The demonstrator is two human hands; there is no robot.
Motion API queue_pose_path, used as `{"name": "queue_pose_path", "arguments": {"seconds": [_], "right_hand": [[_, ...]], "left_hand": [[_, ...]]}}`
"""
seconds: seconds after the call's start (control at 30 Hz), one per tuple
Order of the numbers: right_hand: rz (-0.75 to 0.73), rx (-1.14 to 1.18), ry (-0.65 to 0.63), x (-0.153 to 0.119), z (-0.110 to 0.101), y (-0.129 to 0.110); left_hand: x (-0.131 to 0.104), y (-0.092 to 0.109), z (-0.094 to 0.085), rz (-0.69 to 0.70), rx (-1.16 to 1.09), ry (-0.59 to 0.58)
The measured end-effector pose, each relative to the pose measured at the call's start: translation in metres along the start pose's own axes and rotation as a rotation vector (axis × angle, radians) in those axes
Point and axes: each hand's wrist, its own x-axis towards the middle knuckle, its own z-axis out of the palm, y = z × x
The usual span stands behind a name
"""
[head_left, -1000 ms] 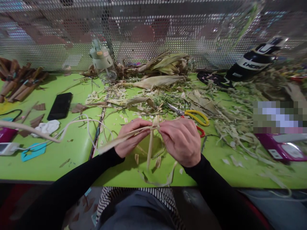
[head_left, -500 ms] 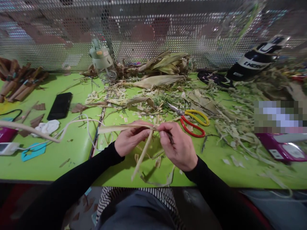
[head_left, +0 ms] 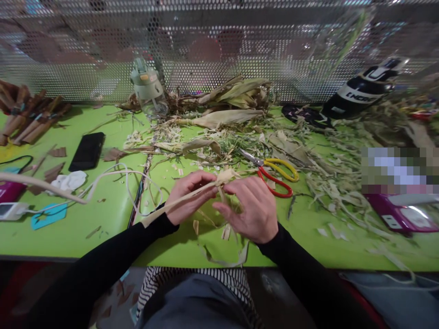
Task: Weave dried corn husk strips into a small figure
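A strip of pale dried corn husk (head_left: 181,198) runs from my left fingertips down across my left wrist. My left hand (head_left: 190,196) is closed on it, thumb and fingers pressed together. Above the fingertips stands a folded, knotted part of the husk (head_left: 228,175) with short ends poking out to the right. My right hand (head_left: 253,208) is just right of this knot, its thumb apart from the index finger; the index tip is at the husk, and the other fingertips are hidden. Scissors (head_left: 274,173) with one red and one yellow handle lie beyond my right hand.
Husk scraps (head_left: 219,146) litter the green table (head_left: 113,228). Whole husks (head_left: 226,117) and a clear bottle (head_left: 151,93) stand or lie at the back by the perforated screen. Left are a phone (head_left: 87,151) and a white cable (head_left: 103,173); right, a black bottle (head_left: 356,93) leans.
The loose strip that hung down between my hands is gone from there, and a strip now slants over my left wrist. My right thumb has moved off the husk and downward.
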Motion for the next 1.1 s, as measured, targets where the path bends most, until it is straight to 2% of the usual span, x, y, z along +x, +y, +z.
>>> {"name": "queue_pose_path", "arguments": {"seconds": [0.1, 0.23, 0.33, 0.53, 0.7, 0.77, 0.93, 1.0, 1.1], "right_hand": [[0.052, 0.075, -0.015, -0.001, 0.003, -0.002], [0.044, 0.018, -0.019, -0.001, 0.003, -0.003], [-0.014, -0.093, -0.032, -0.001, 0.001, -0.006], [-0.109, -0.199, -0.053, -0.001, 0.001, -0.014], [-0.107, -0.128, -0.055, -0.002, 0.002, -0.014], [0.008, 0.043, -0.087, -0.001, 0.001, -0.01], [0.575, 0.72, -0.205, 0.004, -0.001, 0.003], [0.711, 0.989, -0.209, 0.004, 0.002, 0.005], [0.856, 1.299, -0.156, 0.003, 0.007, 0.004]], "left_hand": [[0.001, 0.0, 0.0, -0.002, -0.092, -0.035], [0.002, 0.0, 0.001, -0.107, -0.262, -0.042], [0.001, 0.001, 0.003, -0.168, -0.283, -0.006], [-0.003, -0.005, 0.009, -0.189, -0.294, 0.073], [-0.002, -0.004, 0.006, -0.164, -0.267, 0.028], [-0.001, 0.001, 0.003, -0.175, -0.236, -0.004], [-0.001, 0.01, 0.0, -0.292, -0.232, -0.184], [-0.001, 0.01, 0.001, -0.326, -0.274, -0.239], [-0.002, 0.008, 0.003, -0.325, -0.306, -0.217]]}}
